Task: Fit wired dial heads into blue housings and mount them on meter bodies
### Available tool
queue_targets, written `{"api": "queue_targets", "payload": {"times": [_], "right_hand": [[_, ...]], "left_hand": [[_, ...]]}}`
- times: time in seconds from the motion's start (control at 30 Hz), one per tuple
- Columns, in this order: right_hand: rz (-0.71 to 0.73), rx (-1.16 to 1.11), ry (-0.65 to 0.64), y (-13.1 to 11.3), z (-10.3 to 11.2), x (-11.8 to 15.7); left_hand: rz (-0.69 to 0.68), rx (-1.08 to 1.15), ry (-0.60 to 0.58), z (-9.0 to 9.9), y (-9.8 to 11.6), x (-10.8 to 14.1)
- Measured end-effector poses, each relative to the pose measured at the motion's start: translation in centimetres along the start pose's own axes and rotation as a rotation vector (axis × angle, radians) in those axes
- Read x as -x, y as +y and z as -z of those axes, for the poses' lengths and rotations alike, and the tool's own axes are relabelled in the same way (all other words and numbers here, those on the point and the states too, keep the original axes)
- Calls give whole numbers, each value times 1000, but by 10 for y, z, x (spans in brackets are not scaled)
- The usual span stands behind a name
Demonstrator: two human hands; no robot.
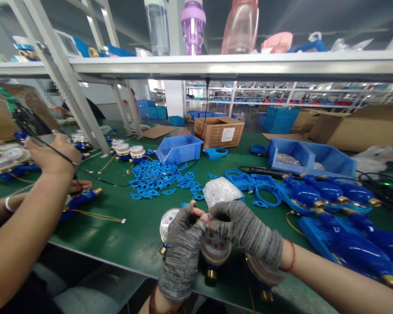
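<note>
My left hand (184, 246), in a grey fingerless glove, is at the lower middle with its fingertips pinched together. Against them press the fingertips of my right hand (240, 226), gloved the same way. Whatever they pinch is too small to make out. Just below the fingers sits a round meter (216, 250) with a brass fitting toward me. Another meter (167, 220) shows left of my left hand, and a third (265, 271) lies partly under my right wrist. Beyond my fingers is a white plastic bag (221, 191) of small parts.
A pile of blue clips (157, 174) lies beside a blue bin (179, 149). Blue meter bodies (356, 244) stand at right, below twin bins (311, 158). At left, a co-worker's arms (36, 213) handle a tool over another meter. A shelf (216, 65) with bottles spans above.
</note>
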State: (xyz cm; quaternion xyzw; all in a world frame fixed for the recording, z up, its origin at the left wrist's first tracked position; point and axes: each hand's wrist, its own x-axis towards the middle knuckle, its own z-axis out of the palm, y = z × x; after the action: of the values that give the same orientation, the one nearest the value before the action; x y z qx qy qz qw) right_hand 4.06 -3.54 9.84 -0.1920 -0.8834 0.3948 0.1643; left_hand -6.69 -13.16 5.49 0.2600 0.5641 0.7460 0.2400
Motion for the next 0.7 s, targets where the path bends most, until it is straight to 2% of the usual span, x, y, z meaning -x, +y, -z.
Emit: {"api": "queue_targets", "payload": {"times": [0.07, 0.17, 0.3, 0.4, 0.47, 0.57, 0.7], "right_hand": [[48, 27, 49, -1, 0, -1], [59, 116, 71, 9, 15, -11], [-62, 304, -139, 43, 33, -34], [-65, 307, -261, 67, 29, -45], [-44, 304, -303, 74, 21, -46], [-31, 344, -304, 74, 11, -47], [-66, 410, -268, 75, 9, -50]], "left_hand": [[-18, 30, 51, 1, 2, -1], [-35, 70, 124, 7, 6, -2], [1, 128, 124, 20, 9, -4], [55, 126, 69, 28, 9, -2], [72, 140, 59, 30, 10, 1], [83, 176, 107, 30, 12, 6], [134, 227, 136, 30, 11, 8]]}}
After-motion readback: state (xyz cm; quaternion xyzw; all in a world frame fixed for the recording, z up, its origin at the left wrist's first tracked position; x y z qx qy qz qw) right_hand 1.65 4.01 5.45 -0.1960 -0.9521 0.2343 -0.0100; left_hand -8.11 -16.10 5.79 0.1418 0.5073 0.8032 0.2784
